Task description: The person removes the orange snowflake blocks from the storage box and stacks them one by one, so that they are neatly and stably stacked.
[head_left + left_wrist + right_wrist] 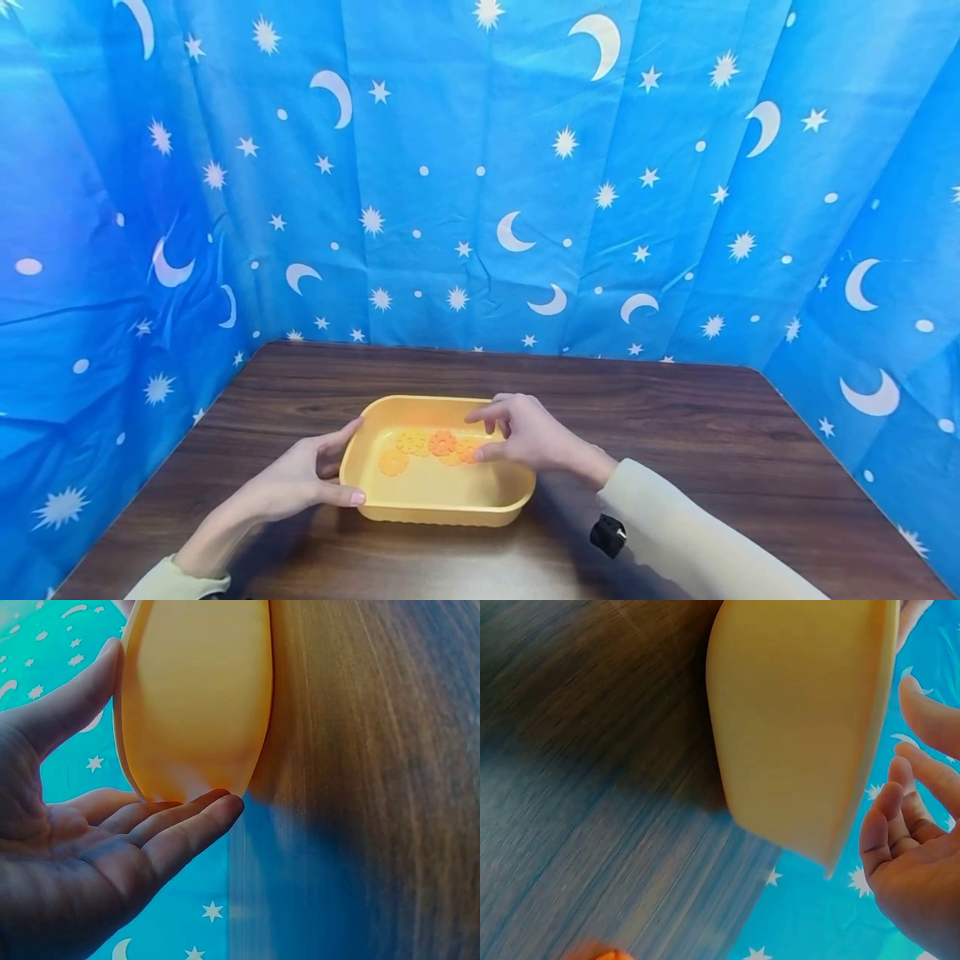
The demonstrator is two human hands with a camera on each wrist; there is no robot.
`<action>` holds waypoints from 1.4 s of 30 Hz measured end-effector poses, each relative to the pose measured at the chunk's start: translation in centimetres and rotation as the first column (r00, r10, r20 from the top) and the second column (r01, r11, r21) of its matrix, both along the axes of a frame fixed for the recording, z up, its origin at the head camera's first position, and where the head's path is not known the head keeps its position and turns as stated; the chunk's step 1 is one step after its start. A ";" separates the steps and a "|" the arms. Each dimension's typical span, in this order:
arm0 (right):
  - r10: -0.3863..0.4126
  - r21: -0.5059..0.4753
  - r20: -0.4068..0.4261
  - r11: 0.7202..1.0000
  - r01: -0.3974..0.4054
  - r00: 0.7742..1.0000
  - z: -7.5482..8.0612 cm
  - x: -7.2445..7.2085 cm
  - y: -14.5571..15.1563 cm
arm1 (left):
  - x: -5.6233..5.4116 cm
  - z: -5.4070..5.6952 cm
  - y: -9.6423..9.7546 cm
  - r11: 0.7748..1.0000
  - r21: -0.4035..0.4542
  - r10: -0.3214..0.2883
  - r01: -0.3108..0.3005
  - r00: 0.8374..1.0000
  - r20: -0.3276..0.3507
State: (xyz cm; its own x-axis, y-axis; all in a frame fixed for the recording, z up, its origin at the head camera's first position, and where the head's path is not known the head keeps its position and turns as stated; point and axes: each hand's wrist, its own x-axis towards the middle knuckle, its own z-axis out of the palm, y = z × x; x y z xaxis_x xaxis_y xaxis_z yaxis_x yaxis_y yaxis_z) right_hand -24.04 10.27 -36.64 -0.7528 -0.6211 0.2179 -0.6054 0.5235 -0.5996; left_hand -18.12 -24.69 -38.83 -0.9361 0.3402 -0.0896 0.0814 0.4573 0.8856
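Observation:
A yellow plastic tub (435,515) sits on the brown table. Several flat flower-shaped pieces in orange and yellow lie on its floor, among them an orange flower piece (442,443) and a paler flower piece (393,461). At the tub's left end my left hand (288,479) holds it, thumb on the near rim and fingers along the end wall. My right hand (528,433) hovers over the tub's right side, fingers loosely bent and parted from the thumb, nothing visible between them. In the head view its thumb overlaps the rightmost flower piece (470,451); contact cannot be told.
The dark wood-grain table (660,417) extends around the tub. A blue cloth (450,125) with white moons and stars hangs behind and at both sides. On the right sleeve is a black device (607,536). A cropped orange thing (613,955) shows at the right wrist view's lower edge.

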 end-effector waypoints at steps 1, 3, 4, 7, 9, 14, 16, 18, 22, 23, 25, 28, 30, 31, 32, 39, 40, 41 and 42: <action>0.006 0.001 0.004 1.000 -0.006 1.000 0.0 0.0 -0.2 | 0.0 0.0 0.0 1.000 0.001 -0.001 0.001 1.000 0.001; 0.016 0.005 0.019 1.000 -0.017 1.000 -0.1 0.1 -0.7 | 0.0 0.0 0.0 1.000 0.002 0.000 0.000 1.000 0.003; 0.021 0.007 0.026 1.000 -0.021 0.999 -0.1 0.1 -0.9 | 0.0 0.0 0.0 1.000 0.001 0.000 0.000 1.000 0.003; 0.022 0.020 0.052 1.000 -0.023 0.998 -0.2 0.2 -1.4 | 0.0 0.0 0.0 1.000 0.004 -0.005 0.005 1.000 0.003; 0.016 0.029 0.061 0.999 -0.018 0.998 -0.3 0.1 -1.7 | 0.0 0.1 0.0 1.000 0.008 -0.009 0.009 1.000 0.001; 0.002 0.030 0.071 1.000 -0.004 0.997 -0.9 -0.3 -2.2 | -0.1 0.0 -0.1 0.999 0.029 -0.021 0.021 1.000 0.000; 0.007 0.034 0.060 0.999 -0.009 0.998 -1.2 -0.4 -2.4 | 0.0 0.0 -0.1 0.999 0.035 -0.027 0.026 1.000 0.003; 0.011 0.047 0.048 0.999 -0.013 0.999 -1.4 -0.5 -2.7 | 0.0 0.0 -0.1 0.999 0.041 -0.030 0.030 1.000 0.008; 0.027 0.067 0.046 0.997 -0.030 0.999 -1.5 -0.6 -3.1 | 0.1 0.0 -0.2 0.999 0.043 -0.028 0.028 1.000 0.009; 0.029 0.074 0.053 0.997 -0.033 0.998 -1.5 -0.7 -3.2 | 0.1 -0.1 -0.2 0.999 0.043 -0.028 0.028 1.000 0.008; 0.036 0.089 0.063 0.995 -0.042 0.997 -1.5 -0.9 -3.4 | 0.1 -0.1 -0.2 0.999 0.046 -0.030 0.030 1.000 0.008; 0.036 0.107 0.073 0.993 -0.044 0.997 -1.7 -1.2 -3.6 | 0.1 -0.1 -0.2 0.998 0.055 -0.033 0.032 0.999 0.009; 0.031 0.112 0.070 0.993 -0.038 0.997 -1.9 -1.4 -3.8 | 0.1 -0.1 -0.2 0.998 0.063 -0.032 0.031 0.999 0.012; 0.025 0.112 0.070 0.993 -0.033 0.997 -2.0 -1.5 -3.9 | 0.1 -0.1 -0.1 0.997 0.065 -0.031 0.030 0.999 0.013; 0.019 0.112 0.069 0.993 -0.027 0.997 -2.1 -1.6 -3.9 | 0.1 -0.1 -0.1 0.997 0.066 -0.031 0.030 0.999 0.015; -0.020 0.127 0.091 0.992 0.008 0.996 -2.6 -1.7 -4.4 | 0.1 0.1 0.0 0.999 0.047 -0.016 0.015 1.000 0.016; -0.023 0.132 0.093 0.991 0.011 0.995 -2.7 -1.8 -4.4 | 0.1 0.1 0.0 0.999 0.046 -0.015 0.015 1.000 0.015; -0.025 0.136 0.097 0.991 0.012 0.995 -2.7 -1.8 -4.4 | 0.1 0.1 0.0 0.999 0.047 -0.017 0.017 1.000 0.013; -0.028 0.139 0.105 0.990 0.014 0.994 -2.7 -1.8 -4.4 | 0.1 0.1 0.0 0.999 0.049 -0.020 0.019 1.000 0.012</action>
